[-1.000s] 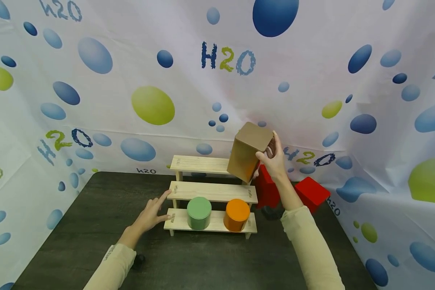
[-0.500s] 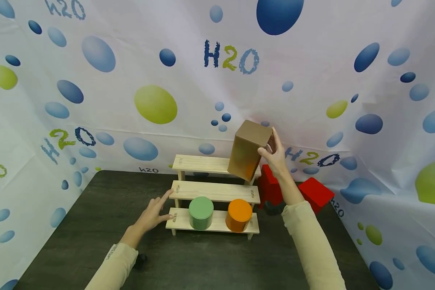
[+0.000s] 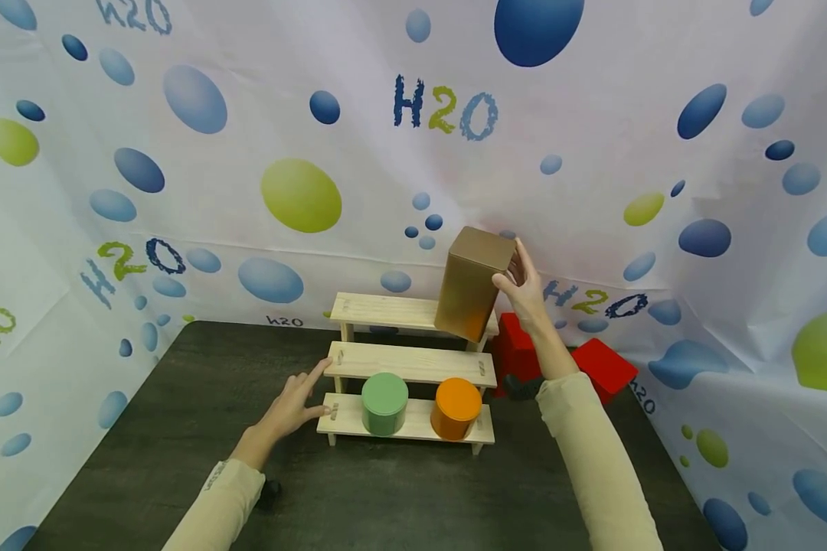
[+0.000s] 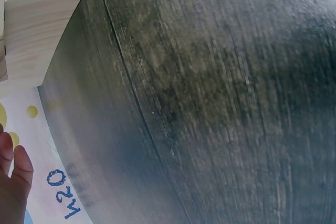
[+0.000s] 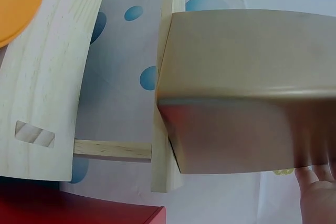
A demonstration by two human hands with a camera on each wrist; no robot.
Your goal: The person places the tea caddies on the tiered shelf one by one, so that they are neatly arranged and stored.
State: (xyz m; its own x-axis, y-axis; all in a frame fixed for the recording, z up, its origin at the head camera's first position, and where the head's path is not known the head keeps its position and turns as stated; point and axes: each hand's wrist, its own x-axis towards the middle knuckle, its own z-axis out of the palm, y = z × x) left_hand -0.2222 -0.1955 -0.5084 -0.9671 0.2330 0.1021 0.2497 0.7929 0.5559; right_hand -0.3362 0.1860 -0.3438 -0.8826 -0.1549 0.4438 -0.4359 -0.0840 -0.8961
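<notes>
My right hand (image 3: 524, 295) holds a tall gold box (image 3: 472, 287) by its right side, at the right end of the top step of a light wooden three-step shelf (image 3: 386, 310). In the right wrist view the gold box (image 5: 247, 56) meets the top board, and fingertips touch its far end. My left hand (image 3: 286, 405) is at the shelf's left side, index finger at the middle step's end and thumb at the bottom one. A green round tin (image 3: 384, 405) and an orange round tin (image 3: 456, 409) stand on the bottom step.
Two red boxes, one (image 3: 517, 348) close beside the shelf and another (image 3: 603, 367) farther right, are partly hidden by my right arm. The dark table (image 3: 386, 497) ends at a white patterned backdrop (image 3: 358, 153) behind the shelf.
The gold box has tipped slightly upright, its top shifting left relative to the shelf, with my right hand following. My left hand stays in place. The head view has shifted slightly.
</notes>
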